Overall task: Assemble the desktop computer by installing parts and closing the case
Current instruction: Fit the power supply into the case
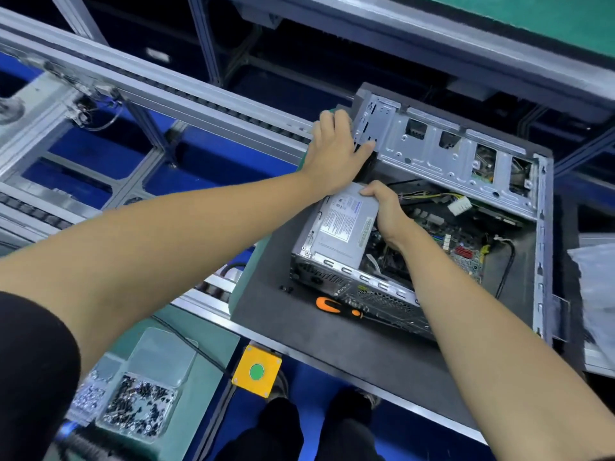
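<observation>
I see the open computer case (466,207) lying on its side on the table (332,341). My left hand (332,154), fingers straight, braces the raised drive cage (429,141) at eleven o'clock so it stays up. My right hand (382,207), wrist bent down, grips the power supply (342,227), apparently seating it.
</observation>
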{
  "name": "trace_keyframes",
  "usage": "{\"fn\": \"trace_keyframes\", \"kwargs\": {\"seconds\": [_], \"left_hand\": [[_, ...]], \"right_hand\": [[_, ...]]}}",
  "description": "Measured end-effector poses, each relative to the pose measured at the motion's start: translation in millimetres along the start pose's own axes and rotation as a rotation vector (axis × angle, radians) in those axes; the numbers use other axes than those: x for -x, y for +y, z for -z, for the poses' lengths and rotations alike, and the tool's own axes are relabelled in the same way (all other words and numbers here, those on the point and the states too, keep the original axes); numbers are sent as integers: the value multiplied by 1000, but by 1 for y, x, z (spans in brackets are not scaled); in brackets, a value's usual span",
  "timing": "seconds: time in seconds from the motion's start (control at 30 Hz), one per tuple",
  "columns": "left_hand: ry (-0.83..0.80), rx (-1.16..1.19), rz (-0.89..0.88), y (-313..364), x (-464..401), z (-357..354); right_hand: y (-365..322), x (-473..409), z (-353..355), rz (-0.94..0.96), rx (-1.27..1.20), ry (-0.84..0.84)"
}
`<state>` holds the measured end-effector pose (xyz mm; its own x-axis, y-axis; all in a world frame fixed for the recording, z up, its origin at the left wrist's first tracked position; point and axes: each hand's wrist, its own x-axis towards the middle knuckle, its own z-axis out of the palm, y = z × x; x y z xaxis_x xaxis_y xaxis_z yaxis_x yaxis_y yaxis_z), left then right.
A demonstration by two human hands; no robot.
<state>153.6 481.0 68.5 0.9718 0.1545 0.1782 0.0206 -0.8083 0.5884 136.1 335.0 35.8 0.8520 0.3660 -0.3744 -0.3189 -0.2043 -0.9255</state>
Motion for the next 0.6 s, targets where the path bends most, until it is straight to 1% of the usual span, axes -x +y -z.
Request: {"fn": "trace_keyframes", "kwargs": {"seconds": [0.03,0.07,0.13,0.17,0.23,0.3,0.37,0.43,0.5,0.6], "left_hand": [[15,-78,-134,-1,3,5],[-9,-137,-282,-3,7,10],[-148,-189,-535,-6,18,19],[-233,-210,-592,-8,25,20],[-343,-343,-644,-8,33,21],[-399,-533,-690,-3,35,21],[-454,-643,-717,4,27,21],[-505,-693,-726,9,22,17],[-541,-708,-706,13,20,10],[-532,-664,-663,20,16,1]], "right_hand": [[1,0,1,-1,12,-7],[3,-2,2,2,29,-18],[7,-2,5,14,60,-12],[9,-1,5,5,36,24],[10,0,1,-60,-109,102],[10,-1,-6,-130,-215,192],[9,-2,-13,-197,-293,247],[8,-3,-18,-233,-338,270],[12,-7,-17,-213,-317,300],[14,-10,-17,-224,-346,303]]}}
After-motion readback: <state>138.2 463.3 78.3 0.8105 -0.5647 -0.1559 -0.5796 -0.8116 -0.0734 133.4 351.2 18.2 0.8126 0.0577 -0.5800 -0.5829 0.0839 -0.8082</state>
